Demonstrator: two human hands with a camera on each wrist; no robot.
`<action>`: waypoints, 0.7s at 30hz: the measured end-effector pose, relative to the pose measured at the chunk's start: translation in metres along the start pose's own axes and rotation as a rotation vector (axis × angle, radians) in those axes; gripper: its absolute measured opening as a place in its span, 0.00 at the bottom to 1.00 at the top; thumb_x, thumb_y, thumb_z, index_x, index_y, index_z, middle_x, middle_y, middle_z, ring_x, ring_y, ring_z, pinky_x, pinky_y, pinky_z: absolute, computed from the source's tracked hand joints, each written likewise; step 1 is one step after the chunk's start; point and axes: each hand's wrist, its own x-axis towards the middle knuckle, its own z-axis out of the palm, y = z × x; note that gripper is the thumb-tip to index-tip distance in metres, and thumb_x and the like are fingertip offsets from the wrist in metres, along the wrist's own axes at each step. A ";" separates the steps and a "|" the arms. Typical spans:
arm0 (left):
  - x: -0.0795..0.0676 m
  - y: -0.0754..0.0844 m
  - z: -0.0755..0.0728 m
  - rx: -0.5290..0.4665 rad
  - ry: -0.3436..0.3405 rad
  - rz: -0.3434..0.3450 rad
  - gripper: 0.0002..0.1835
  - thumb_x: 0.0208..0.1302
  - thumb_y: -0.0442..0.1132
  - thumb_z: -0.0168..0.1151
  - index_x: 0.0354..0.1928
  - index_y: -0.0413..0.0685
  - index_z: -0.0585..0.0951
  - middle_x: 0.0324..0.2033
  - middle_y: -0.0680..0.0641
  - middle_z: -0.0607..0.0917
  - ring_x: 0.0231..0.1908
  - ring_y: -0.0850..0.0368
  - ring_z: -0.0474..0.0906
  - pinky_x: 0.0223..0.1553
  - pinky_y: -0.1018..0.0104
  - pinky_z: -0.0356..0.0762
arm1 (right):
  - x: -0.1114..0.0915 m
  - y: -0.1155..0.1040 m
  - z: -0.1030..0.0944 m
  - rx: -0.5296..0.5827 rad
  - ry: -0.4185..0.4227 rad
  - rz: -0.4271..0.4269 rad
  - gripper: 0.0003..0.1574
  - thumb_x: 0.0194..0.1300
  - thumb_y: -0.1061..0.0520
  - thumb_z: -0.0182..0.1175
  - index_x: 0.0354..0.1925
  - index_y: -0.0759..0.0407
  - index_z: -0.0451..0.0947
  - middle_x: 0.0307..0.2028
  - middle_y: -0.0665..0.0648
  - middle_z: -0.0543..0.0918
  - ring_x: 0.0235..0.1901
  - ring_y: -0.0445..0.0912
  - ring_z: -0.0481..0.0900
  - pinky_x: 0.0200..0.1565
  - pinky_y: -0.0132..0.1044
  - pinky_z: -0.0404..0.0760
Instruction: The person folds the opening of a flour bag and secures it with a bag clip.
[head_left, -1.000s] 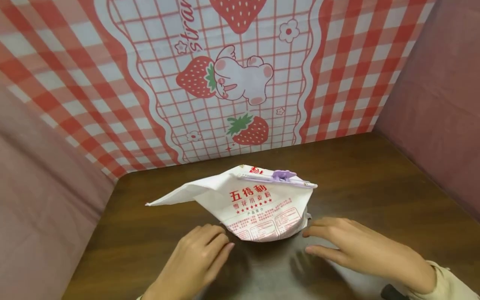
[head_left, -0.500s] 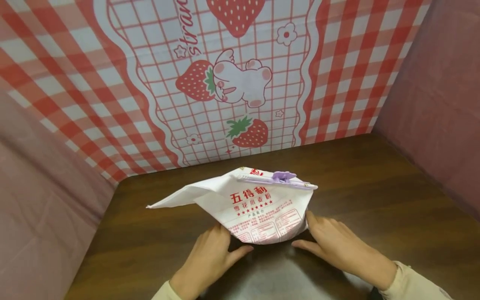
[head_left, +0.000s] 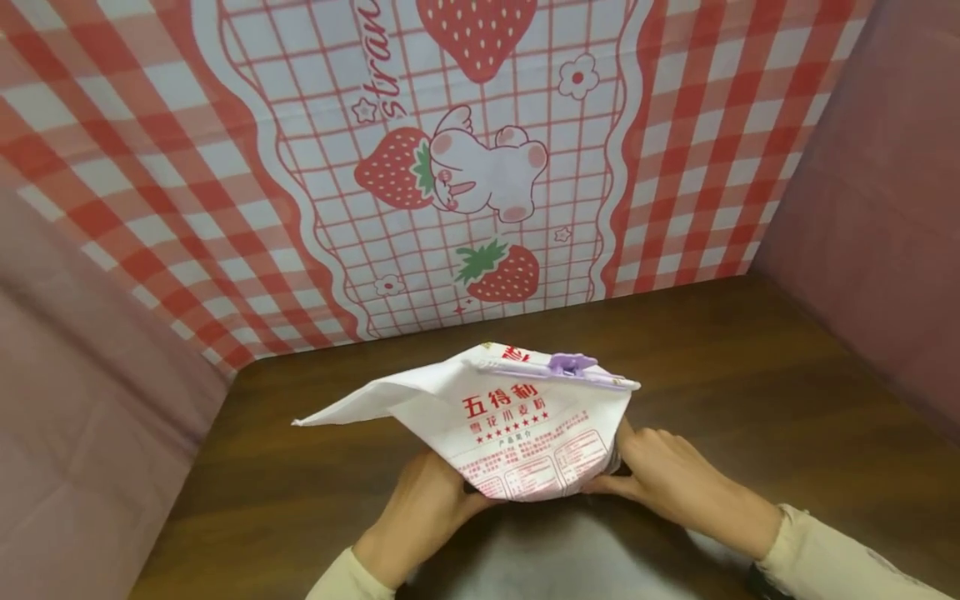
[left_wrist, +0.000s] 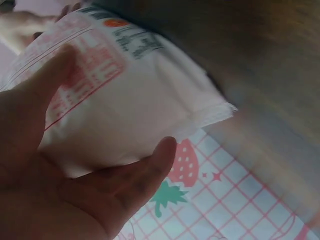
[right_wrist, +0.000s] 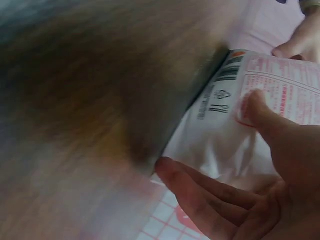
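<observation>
A white bag of flour (head_left: pixel 517 442) with red print stands on the brown table in the head view. Across its folded top runs a purple bag clip (head_left: pixel 566 367). My left hand (head_left: pixel 422 504) grips the lower left side, thumb on the front face; most of its fingers are hidden behind the bag in that view. On the opposite side, my right hand (head_left: pixel 675 475) holds the lower right corner, its thumb also at the front. Each wrist view shows the bag (left_wrist: pixel 115 110) between thumb and fingers, with the bag's printed side (right_wrist: pixel 220 115) under the right thumb.
The wooden table (head_left: pixel 750 375) extends around the bag. A red-checked strawberry cloth (head_left: pixel 480 183) hangs behind it, with pink curtains (head_left: pixel 855 250) at the sides. Near the right sleeve, a dark object (head_left: pixel 765 583) is partly visible at the lower edge.
Both hands have moved inward from beside the bag and taken hold of its lower sides. The bag itself stays in about the same place on the table.
</observation>
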 end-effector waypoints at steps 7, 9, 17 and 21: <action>-0.003 0.000 0.005 0.104 0.010 -0.024 0.29 0.42 0.59 0.67 0.47 0.58 0.75 0.38 0.55 0.79 0.37 0.57 0.76 0.34 0.61 0.76 | 0.004 0.003 -0.001 -0.016 0.002 -0.059 0.47 0.36 0.20 0.52 0.43 0.52 0.66 0.12 0.40 0.66 0.13 0.34 0.65 0.14 0.33 0.63; -0.001 0.000 0.006 0.098 0.011 -0.032 0.29 0.41 0.59 0.67 0.47 0.58 0.74 0.38 0.55 0.79 0.37 0.57 0.77 0.34 0.61 0.76 | 0.008 0.005 -0.001 -0.012 0.001 -0.071 0.48 0.36 0.20 0.54 0.44 0.52 0.65 0.14 0.41 0.69 0.14 0.35 0.66 0.14 0.33 0.65; 0.009 -0.009 0.010 0.048 0.013 -0.040 0.28 0.43 0.58 0.66 0.47 0.59 0.74 0.39 0.57 0.80 0.37 0.58 0.78 0.35 0.62 0.76 | 0.023 0.013 0.000 -0.004 -0.008 -0.115 0.46 0.39 0.22 0.56 0.44 0.53 0.65 0.17 0.45 0.73 0.15 0.34 0.67 0.15 0.33 0.66; 0.011 -0.013 0.011 0.031 0.021 -0.023 0.27 0.45 0.61 0.63 0.47 0.60 0.73 0.40 0.57 0.80 0.38 0.58 0.78 0.36 0.62 0.76 | 0.029 0.015 0.000 -0.001 -0.018 -0.135 0.43 0.39 0.23 0.56 0.42 0.52 0.66 0.15 0.42 0.71 0.14 0.33 0.65 0.15 0.31 0.65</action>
